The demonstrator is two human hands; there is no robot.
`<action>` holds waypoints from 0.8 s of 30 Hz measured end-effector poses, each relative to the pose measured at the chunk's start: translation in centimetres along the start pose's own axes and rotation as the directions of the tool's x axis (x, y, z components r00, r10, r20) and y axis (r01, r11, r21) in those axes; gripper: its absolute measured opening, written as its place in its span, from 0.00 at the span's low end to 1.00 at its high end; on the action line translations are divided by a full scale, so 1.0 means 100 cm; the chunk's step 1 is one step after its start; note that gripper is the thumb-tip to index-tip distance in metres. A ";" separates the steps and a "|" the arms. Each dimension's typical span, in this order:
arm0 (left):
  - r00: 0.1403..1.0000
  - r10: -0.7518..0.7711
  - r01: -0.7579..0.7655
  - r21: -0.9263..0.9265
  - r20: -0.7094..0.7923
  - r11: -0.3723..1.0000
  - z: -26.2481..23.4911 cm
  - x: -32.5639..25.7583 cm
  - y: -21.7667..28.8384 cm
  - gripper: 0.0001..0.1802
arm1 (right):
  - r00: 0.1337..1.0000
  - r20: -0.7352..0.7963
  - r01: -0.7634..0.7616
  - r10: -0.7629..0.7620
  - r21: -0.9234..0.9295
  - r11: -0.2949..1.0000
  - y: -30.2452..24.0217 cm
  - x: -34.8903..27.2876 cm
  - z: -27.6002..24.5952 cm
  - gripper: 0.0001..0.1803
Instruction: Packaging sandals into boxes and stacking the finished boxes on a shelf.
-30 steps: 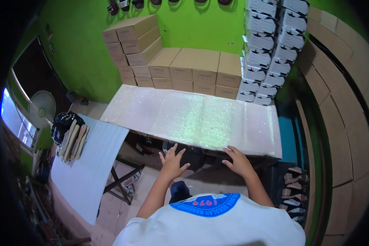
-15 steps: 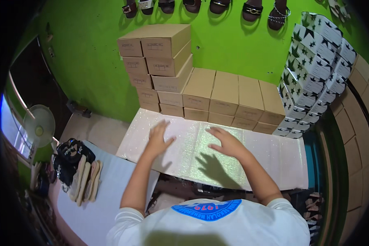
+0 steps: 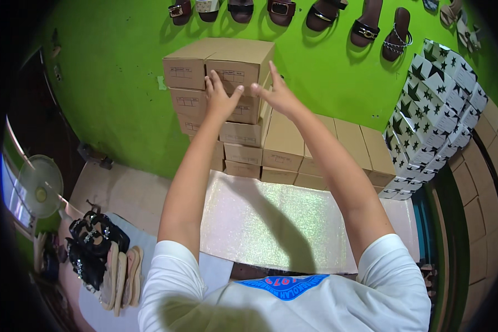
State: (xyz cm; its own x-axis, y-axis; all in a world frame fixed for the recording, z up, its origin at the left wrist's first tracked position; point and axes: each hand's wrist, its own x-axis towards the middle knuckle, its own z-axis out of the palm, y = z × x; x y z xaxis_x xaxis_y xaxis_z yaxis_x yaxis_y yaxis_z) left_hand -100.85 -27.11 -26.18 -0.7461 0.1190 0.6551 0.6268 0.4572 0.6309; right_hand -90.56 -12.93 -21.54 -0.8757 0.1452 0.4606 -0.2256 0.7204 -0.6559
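Both arms reach forward to a tall stack of plain brown cardboard boxes. My left hand (image 3: 222, 101) is raised in front of the stack, fingers spread, by the left edge of the upper right box (image 3: 237, 62). On that box's other side is my right hand (image 3: 281, 97), its fingers apart and pointing up along the right edge. Neither hand holds anything; whether the fingertips touch the cardboard I cannot tell. To the left of this box sits another brown box (image 3: 183, 72) at the same height. Parts of the lower boxes are hidden behind my hands and forearms.
A shiny whitish sheet (image 3: 260, 221) covers the table. Lower brown boxes (image 3: 285, 135) continue rightward to stacked white boxes with black stars (image 3: 426, 110). Sandals (image 3: 365, 30) hang on the green wall. At left are a fan (image 3: 40, 185) and black and beige footwear (image 3: 108, 254).
My hands have moved forward and up from above the sheet to the top of the brown stack, coming closer together. The view has shifted a little. No box has visibly moved.
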 end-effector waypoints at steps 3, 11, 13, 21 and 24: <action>1.000 -0.019 0.019 0.030 0.015 0.999 0.007 -0.007 0.015 0.55 | 0.995 -0.100 -0.011 0.024 0.126 0.992 0.007 0.022 -0.002 0.50; 1.000 0.019 -0.013 -0.223 0.023 0.975 -0.013 0.007 0.013 0.47 | 0.968 -0.209 -0.035 0.137 0.429 0.903 -0.007 0.005 -0.005 0.41; 0.995 0.098 -0.087 -0.258 0.033 0.962 -0.012 0.002 0.020 0.40 | 0.961 -0.216 -0.050 0.171 0.472 0.880 -0.002 -0.008 -0.014 0.39; 0.934 0.015 0.241 -0.660 0.357 0.711 -0.032 -0.097 0.071 0.32 | 0.898 -0.432 0.120 0.081 0.417 0.901 0.004 -0.128 -0.040 0.25; 0.921 0.029 0.288 -0.728 0.389 0.623 -0.026 -0.156 0.085 0.35 | 0.863 -0.482 0.088 0.151 0.438 0.895 0.029 -0.197 -0.038 0.24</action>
State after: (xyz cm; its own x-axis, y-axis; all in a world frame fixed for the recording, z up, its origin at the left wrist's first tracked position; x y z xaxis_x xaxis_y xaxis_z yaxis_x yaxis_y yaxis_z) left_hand -83.32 -27.35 -29.96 -0.7564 0.4653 0.4598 0.3390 -0.3223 0.8839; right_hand -72.39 -11.10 -30.28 -0.5843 0.5607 0.5866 -0.4660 0.3600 -0.8082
